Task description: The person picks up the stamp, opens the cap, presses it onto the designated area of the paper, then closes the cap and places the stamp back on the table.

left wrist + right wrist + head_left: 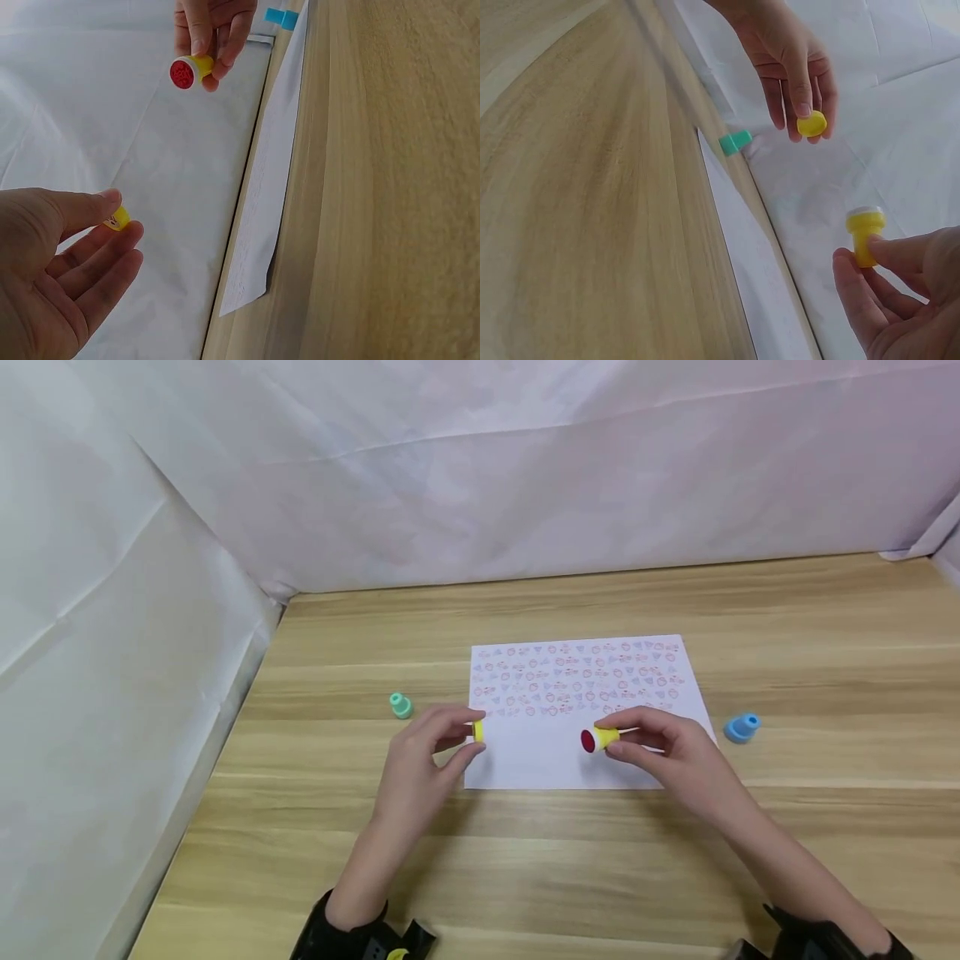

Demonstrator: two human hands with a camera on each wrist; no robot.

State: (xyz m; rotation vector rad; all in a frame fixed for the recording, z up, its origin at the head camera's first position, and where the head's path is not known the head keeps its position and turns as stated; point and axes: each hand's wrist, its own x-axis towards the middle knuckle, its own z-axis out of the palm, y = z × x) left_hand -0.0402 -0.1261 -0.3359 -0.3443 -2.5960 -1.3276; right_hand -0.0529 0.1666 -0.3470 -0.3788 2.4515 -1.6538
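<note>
Yellow stamp (602, 739) pinched between thumb and fingertips of the right hand (667, 752), held on its side just above the paper sheet (555, 760), red face turned toward the left hand. Likely tilted so the face can be checked; that is a guess. Matching yellow cap (477, 732) pinched at the fingertips of the left hand (423, 756), apart from the stamp, over the sheet's left edge. Cap and stamp face each other with a gap of bare paper between them.

Beyond both hands, the far half of the sheet is covered in rows of small red and bluish prints; the near half under the hands is blank.

Green stamp (401, 705) stands on the wooden table (525, 860) just outside the left hand. Blue stamp (742, 727) lies tilted outside the right hand, off the paper.

Hard to make out: the design on the red face, the printed motifs, any marking on the cap. Both forearms run out of frame at the near edge; dark wrist straps only partly seen. White cloth walls the table on the far and left sides.
</note>
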